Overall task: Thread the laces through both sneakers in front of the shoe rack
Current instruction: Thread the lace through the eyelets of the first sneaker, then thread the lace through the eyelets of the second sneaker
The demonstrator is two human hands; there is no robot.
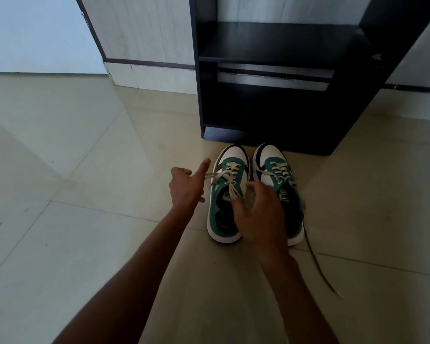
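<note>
On tiled floor (85, 170), sneakers (227, 194) bear tongue labels, seemingly illegible.

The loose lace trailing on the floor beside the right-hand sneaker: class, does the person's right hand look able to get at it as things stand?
Probably yes. The right hand hovers over the sneakers, and the trailing lace lies on bare floor just beside that forearm, with nothing covering it.

Left hand (185, 186) forefinger extended, right hand (257, 214) fingers curled downward
</note>
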